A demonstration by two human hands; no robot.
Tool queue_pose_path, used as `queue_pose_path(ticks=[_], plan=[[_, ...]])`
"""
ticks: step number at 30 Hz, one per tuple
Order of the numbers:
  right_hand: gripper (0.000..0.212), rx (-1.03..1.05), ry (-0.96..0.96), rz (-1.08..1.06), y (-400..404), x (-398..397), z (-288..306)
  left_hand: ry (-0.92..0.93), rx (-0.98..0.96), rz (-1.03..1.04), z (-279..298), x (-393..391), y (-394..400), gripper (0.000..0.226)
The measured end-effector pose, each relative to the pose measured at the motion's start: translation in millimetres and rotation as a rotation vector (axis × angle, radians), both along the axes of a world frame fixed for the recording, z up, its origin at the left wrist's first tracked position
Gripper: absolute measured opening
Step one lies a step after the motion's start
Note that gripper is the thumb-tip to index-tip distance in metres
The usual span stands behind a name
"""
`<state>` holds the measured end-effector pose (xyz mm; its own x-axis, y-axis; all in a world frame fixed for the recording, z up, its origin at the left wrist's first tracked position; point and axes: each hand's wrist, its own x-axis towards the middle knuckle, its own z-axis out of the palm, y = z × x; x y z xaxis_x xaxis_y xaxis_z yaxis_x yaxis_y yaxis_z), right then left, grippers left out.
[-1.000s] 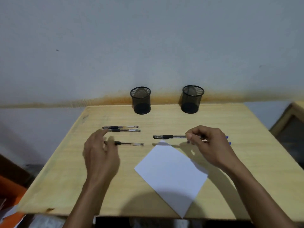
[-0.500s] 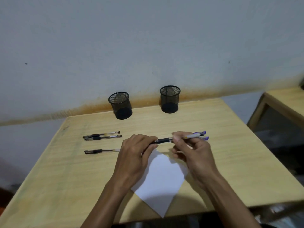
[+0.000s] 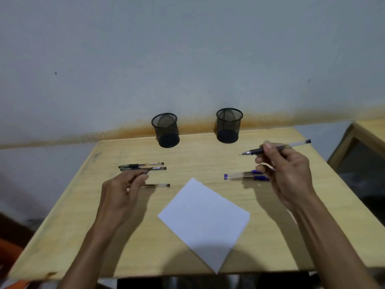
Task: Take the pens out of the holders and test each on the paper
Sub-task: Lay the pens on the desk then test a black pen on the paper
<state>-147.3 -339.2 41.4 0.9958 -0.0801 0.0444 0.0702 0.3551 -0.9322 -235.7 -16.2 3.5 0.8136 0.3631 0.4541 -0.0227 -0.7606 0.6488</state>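
My right hand [image 3: 285, 170] holds an uncapped pen [image 3: 275, 148] above the table, its tip pointing left. My left hand [image 3: 123, 188] pinches the pen's dark cap [image 3: 145, 171] between thumb and forefinger. A white sheet of paper [image 3: 204, 220] lies between my hands, blank. Two black pens [image 3: 143, 166] lie side by side at the left, with a third black pen [image 3: 157, 185] below them, partly behind my left fingers. Two blue pens [image 3: 243, 176] lie under my right hand. Two black mesh holders [image 3: 165, 130] [image 3: 228, 125] stand at the back.
The wooden table [image 3: 62, 236] stands against a grey wall with a rust-coloured stain along its base. A second wooden piece of furniture [image 3: 368, 134] sits at the right. The table's front edge is near my forearms.
My hands were together on one pen over the paper; they have pulled apart. The right hand lifted the pen to the right, and the left hand carried the cap to the left.
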Motion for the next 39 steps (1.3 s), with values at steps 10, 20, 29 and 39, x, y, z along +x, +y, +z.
queue_pose_path(ticks=[10, 20, 29, 39], plan=[[0.007, -0.089, 0.147, 0.161, 52.8, -29.6, -38.2, 0.130, 0.143, 0.086, -48.9, -23.2, 27.4, 0.008], [0.007, -0.216, 0.090, 0.269, 91.0, -48.2, -51.1, 0.102, 0.281, 0.135, -65.6, -19.7, 49.4, 0.024], [0.014, -0.284, 0.080, 0.430, 92.5, -44.2, -68.1, 0.055, 0.191, -0.364, -45.7, -21.9, 6.0, 0.049], [0.013, -0.433, 0.051, 0.560, 88.8, -39.2, -79.5, 0.374, 0.522, -0.529, -68.2, -2.1, 20.1, 0.078]])
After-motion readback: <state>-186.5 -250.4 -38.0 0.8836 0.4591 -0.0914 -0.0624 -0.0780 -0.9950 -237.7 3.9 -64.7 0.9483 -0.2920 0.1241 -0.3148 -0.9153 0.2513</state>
